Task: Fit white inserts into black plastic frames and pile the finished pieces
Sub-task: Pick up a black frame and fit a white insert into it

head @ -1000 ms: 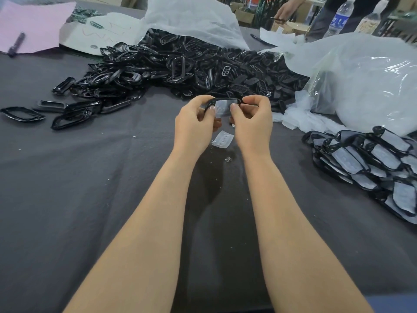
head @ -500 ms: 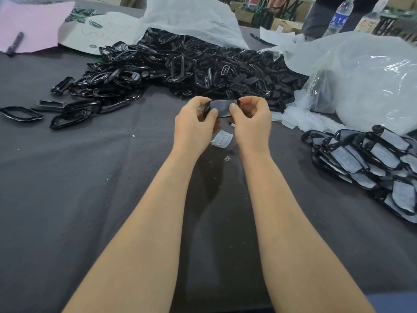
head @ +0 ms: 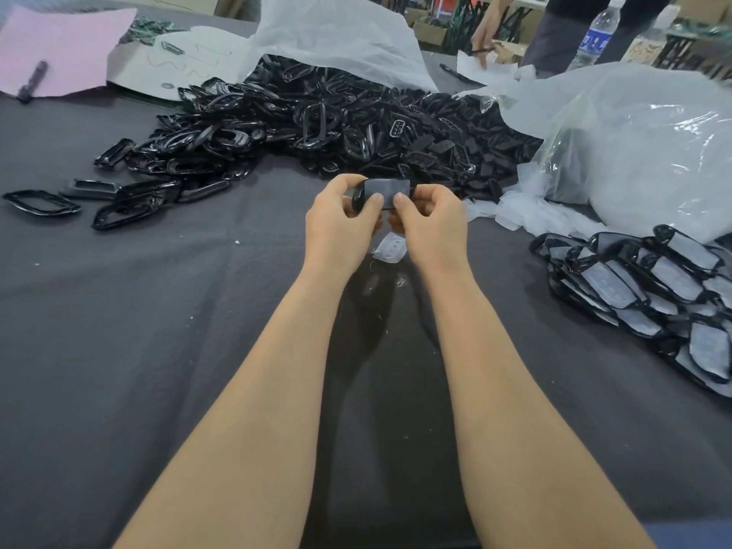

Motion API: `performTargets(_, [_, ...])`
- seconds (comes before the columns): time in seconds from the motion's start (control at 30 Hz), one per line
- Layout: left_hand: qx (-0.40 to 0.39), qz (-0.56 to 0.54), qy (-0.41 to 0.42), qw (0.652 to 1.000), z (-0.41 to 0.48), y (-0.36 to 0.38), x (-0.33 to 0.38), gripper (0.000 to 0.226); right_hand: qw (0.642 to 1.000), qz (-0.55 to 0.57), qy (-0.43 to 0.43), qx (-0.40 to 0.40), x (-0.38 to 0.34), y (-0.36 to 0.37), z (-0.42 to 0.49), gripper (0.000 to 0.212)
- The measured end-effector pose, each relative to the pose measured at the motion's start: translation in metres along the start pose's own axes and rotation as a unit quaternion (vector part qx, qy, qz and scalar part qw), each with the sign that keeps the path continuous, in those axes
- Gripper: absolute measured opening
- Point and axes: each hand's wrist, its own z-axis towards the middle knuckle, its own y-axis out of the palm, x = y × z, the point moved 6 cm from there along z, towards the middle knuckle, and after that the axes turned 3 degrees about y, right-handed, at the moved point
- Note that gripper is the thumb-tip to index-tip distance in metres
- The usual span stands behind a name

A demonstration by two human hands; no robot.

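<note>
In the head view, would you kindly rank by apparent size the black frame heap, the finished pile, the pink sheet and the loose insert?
1. black frame heap
2. finished pile, though nearer and cropped
3. pink sheet, farther and also cropped, so 2 versus 3 is unsure
4. loose insert

- Dark grey counter (head: 119, 350)
- Glossy black heap of frames (head: 356, 124)
- Whitish grey inserts (head: 671, 277) in black-rimmed finished pieces (head: 633, 299)
- Pink paper (head: 67, 41)
- Blue label (head: 594, 42) on clear bottle (head: 604, 15)
- Translucent white bags (head: 641, 144)
</note>
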Motion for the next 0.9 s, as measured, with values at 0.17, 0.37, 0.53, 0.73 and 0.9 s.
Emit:
performTargets(0.17, [0.005, 0.025, 0.004, 1.000, 0.0004, -0.0013, 0.0015, 0.021, 1.000, 0.017, 0.013, -0.013, 0.0019, 0.0034, -0.0010, 0.007])
performTargets(0.37, [0.009, 0.014, -0.011, 1.000, 0.0015, -0.0010, -0.0019, 0.023, 1.000, 0.016, 0.015, -0.021, 0.0031, 0.0050, -0.0015, 0.017])
performTargets(0.53, [0.006, -0.020, -0.033, 0.999, 0.0034, 0.0003, -0.0062, 0.028, 0.995, 0.083, 0.043, -0.034, 0.0058, 0.0045, 0.0002, 0.010])
performTargets(0.73, [0.005, -0.021, -0.033, 0.999, 0.0017, 0.0009, -0.0058, 0.028, 0.997, 0.056, 0.053, -0.018, 0.0063, 0.0022, 0.0010, 0.014])
performTargets(0.9, [-0.001, -0.011, -0.028, 1.000, 0.0014, 0.0013, -0.0039, 0.027, 0.994, 0.075, 0.072, -0.018, 0.0095, 0.0008, 0.0020, 0.006])
